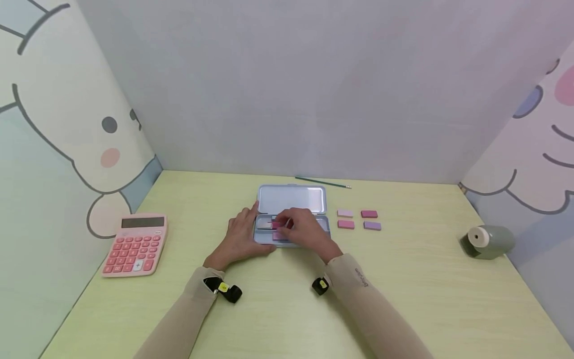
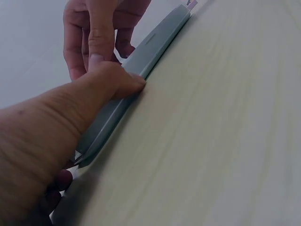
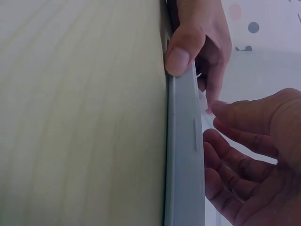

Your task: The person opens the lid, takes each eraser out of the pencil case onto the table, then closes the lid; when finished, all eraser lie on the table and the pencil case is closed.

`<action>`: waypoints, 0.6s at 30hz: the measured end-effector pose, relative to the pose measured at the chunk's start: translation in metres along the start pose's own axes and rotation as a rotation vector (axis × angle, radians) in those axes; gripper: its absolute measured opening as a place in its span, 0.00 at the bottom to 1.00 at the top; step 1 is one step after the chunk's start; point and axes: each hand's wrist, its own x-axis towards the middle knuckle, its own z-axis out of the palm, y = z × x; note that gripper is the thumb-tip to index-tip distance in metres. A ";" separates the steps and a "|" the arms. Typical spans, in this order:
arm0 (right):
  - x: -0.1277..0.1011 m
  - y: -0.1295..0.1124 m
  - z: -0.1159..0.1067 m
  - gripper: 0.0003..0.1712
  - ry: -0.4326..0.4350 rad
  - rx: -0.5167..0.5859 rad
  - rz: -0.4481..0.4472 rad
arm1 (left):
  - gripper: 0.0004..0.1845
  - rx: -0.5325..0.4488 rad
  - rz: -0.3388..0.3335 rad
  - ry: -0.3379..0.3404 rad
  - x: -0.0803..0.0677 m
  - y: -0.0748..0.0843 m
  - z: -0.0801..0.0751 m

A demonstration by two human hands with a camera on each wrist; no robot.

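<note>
A light-blue pencil case (image 1: 292, 199) lies on the table with its lid laid back. My left hand (image 1: 242, 235) grips the case at its left end, thumb along the front edge and the other fingers at the side. Over the tray of the case, my right hand (image 1: 306, 230) has thumb and index finger at either side of a dark pink eraser (image 1: 275, 225) and pinches it; the fingertips partly cover it. A lilac eraser (image 1: 279, 236) lies in the front compartment below. In the right wrist view, the case's front wall (image 3: 185, 155) hides the tray.
Right of the case lie a pale pink eraser (image 1: 345, 213), a magenta eraser (image 1: 369, 214), a pink eraser (image 1: 346, 225) and a purple eraser (image 1: 372, 226). Behind the lid is a green pencil (image 1: 322, 182). A pink calculator (image 1: 136, 245) lies left; a grey-green pencil sharpener (image 1: 493, 242) stands right.
</note>
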 end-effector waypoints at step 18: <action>0.014 -0.018 0.022 0.11 0.037 -0.125 0.023 | 0.73 0.017 0.008 0.013 0.000 -0.001 0.000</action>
